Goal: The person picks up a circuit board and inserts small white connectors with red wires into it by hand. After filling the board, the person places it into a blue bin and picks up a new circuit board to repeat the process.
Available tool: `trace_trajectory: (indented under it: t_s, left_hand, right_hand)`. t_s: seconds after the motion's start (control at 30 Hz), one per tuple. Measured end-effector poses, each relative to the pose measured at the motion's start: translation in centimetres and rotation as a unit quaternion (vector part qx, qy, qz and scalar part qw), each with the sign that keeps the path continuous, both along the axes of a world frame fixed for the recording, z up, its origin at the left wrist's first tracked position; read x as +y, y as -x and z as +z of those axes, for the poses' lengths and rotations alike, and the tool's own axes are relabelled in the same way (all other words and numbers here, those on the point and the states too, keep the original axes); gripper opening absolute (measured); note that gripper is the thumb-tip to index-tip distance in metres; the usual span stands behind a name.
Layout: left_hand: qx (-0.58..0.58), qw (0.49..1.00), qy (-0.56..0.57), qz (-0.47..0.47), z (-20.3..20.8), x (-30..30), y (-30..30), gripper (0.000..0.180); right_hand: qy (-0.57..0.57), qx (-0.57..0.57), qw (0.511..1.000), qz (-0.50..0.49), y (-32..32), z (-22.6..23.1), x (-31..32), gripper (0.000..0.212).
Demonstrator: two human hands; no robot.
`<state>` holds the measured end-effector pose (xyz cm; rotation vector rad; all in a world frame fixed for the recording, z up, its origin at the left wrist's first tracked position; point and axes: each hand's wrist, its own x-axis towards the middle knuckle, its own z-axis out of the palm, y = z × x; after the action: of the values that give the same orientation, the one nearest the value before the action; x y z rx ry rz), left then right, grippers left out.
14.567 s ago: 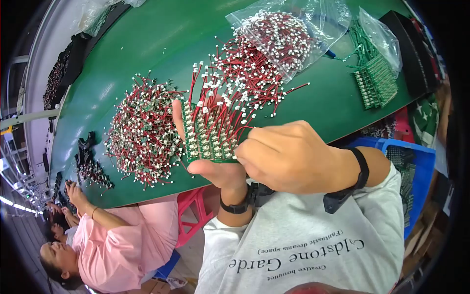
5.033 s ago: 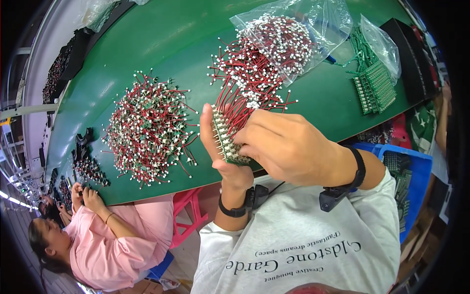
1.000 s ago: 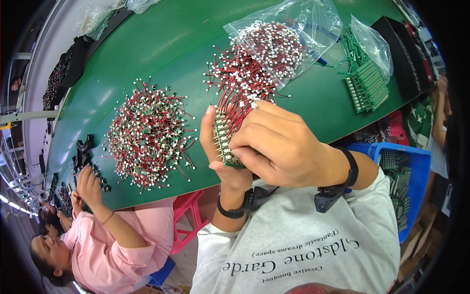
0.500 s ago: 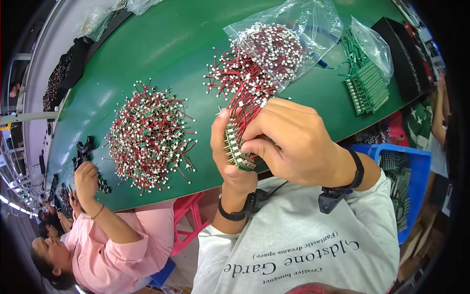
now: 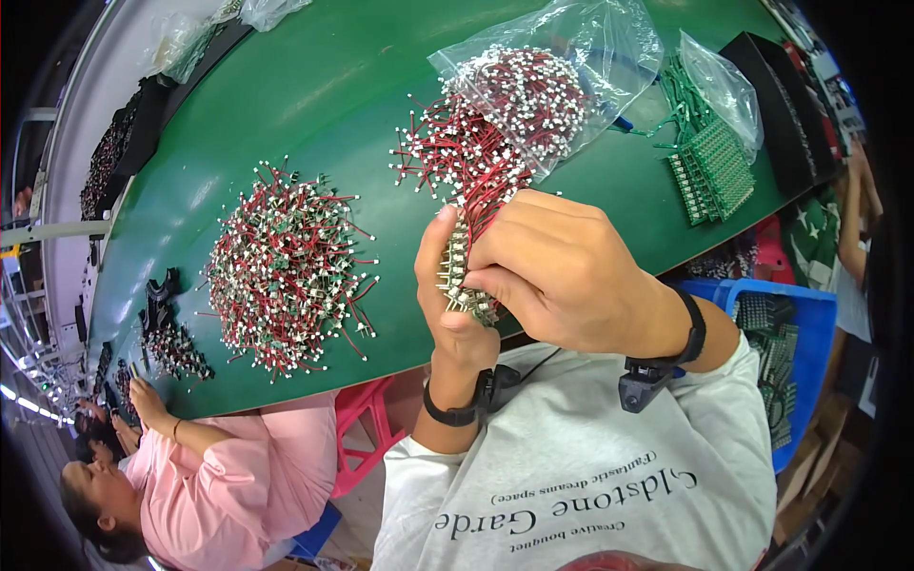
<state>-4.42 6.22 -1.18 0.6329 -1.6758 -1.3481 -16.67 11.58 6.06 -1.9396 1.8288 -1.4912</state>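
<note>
In front of my chest, my left hand point(image 5: 455, 333) is closed around a narrow circuit board panel point(image 5: 456, 262), held upright with a row of small pale parts and pins along it. My right hand point(image 5: 576, 276) is closed in a pinch against the right side of that panel; what its fingertips grip is hidden. Red wires with white connectors point(image 5: 486, 195) lie just behind the panel and right fingers, joining a larger heap point(image 5: 443, 143) that spills from a clear plastic bag point(image 5: 609, 57).
On the green table point(image 5: 314, 105), a heap of wired small boards point(image 5: 286, 276) sits left. Stacked green board panels point(image 5: 709, 176) and a black box point(image 5: 776, 105) stand right. A blue bin point(image 5: 817, 371) of boards is beside me. A co-worker in pink point(image 5: 228, 476) sits left.
The panel has turned a little more upright in my left hand, and my right fingers stay against it. The co-worker's hand has drawn back toward the table edge, uncovering a small dark pile.
</note>
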Motion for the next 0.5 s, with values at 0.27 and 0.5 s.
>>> trace_trajectory:
  t_s: [0.27, 0.5]
  left_hand:
    - [0.051, 0.987, -0.106, -0.109, 0.48, -0.46, -0.56, 0.101]
    - [0.104, 0.975, -0.173, -0.089, 0.5, -0.31, -0.59, 0.093]
  right_hand:
    - [-0.005, -0.021, 1.0, 0.009, 0.06, -0.23, 0.12, 0.018]
    - [-0.006, -0.018, 1.0, 0.014, -0.34, -0.33, 0.02, 0.018]
